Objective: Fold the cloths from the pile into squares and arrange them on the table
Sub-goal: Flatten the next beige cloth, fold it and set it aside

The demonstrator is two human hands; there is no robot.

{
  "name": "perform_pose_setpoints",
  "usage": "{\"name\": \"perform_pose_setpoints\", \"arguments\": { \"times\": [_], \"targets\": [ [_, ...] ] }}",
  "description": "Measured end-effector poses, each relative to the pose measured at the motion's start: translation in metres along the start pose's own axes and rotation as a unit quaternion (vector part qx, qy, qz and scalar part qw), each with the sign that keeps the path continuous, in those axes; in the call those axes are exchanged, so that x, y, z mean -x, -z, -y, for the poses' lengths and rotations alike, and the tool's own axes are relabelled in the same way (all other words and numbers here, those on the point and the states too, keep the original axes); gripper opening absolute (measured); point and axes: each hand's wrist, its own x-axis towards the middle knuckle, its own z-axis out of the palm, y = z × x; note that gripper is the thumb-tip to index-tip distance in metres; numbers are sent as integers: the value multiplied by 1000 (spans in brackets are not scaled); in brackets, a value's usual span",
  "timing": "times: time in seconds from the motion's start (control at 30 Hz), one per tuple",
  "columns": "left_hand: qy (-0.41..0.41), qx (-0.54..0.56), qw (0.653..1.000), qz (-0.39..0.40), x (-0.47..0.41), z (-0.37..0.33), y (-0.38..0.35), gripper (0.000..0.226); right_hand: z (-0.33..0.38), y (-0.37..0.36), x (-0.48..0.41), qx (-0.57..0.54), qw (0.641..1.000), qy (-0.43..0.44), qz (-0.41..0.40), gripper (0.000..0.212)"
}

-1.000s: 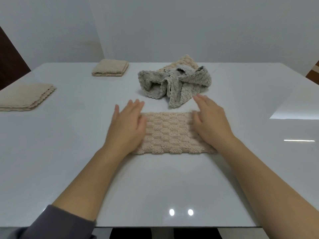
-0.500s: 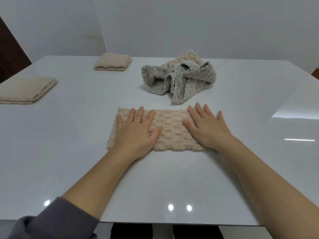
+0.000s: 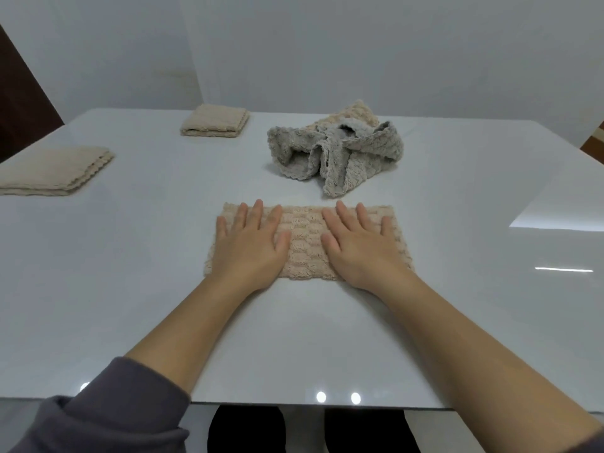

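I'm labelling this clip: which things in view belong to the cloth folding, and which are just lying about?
Job: beige textured cloth strip under left hand and right hand; crumpled grey-and-beige cloth pile; far folded beige square; left folded beige square; glossy white table.
Not part: dark brown panel at left; white wall.

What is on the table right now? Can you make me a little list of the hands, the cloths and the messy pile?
left hand: flat, fingers straight, pressing the left half of the beige cloth
right hand: flat, pressing the right half
beige cloth: a long rectangle, not yet a square
pile: grey and beige cloths crumpled behind the beige cloth
near folded cloth: beige, at the left edge
far folded cloth: beige, at the back left
table: white and shiny
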Motion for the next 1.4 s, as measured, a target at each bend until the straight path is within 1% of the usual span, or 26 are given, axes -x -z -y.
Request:
{"name": "perform_pose_setpoints", "arguments": {
  "times": [0.1,0.17,0.23,0.27,0.33,0.37,0.4,0.47,0.6,0.8,0.87,0.93,0.97,1.03,1.1,1.17,1.27,1.4],
  "targets": [
    [68,5,998,13,-1,13,3,59,-2,0,0,0,1000,-26,-7,54],
    [117,-14,993,16,-1,16,5,61,0,-1,1,3,1000,-29,-6,55],
    [142,-46,989,-16,-1,9,9,63,1,-2,0,5,1000,-29,-7,55],
    [129,-54,989,-46,-1,1,11,64,1,-2,0,5,1000,-29,-7,55],
    [52,-34,994,-91,-3,-22,14,62,0,-2,-1,6,1000,-30,-8,55],
    [8,-7,996,-86,-5,-34,13,60,0,-2,-1,8,1000,-29,-7,55],
    [-23,23,998,-62,-5,-45,11,58,0,-2,-1,9,1000,-27,-6,55],
    [-49,46,998,-16,-4,-56,1,56,0,-3,-1,8,1000,-23,-6,55],
    [-41,15,999,-5,-3,-41,-6,55,-3,-2,-2,1,1000,-20,-2,55],
    [34,0,999,5,5,12,2,59,-2,1,1,-3,1000,-18,11,55],
    [31,4,1000,4,5,14,3,59,-1,5,0,-6,999,-31,30,56],
    [27,5,1000,-4,5,12,2,60,7,11,-4,-14,999,-45,25,57],
    [27,6,1000,-7,5,12,2,60,14,12,-6,-11,999,-41,8,58],
    [28,8,1000,-8,4,13,1,61,34,11,-14,2,1000,-6,-24,58],
    [28,4,1000,-6,4,14,1,60,51,3,-20,4,999,31,-16,57],
    [27,3,1000,-5,4,15,1,60,54,-5,-23,5,999,47,-2,57],
    [24,2,1000,-6,4,16,0,60,34,-5,-17,8,999,42,-4,57],
    [20,0,1000,-2,4,16,0,60,-12,3,-5,19,1000,-7,-4,58]
  ]
}}
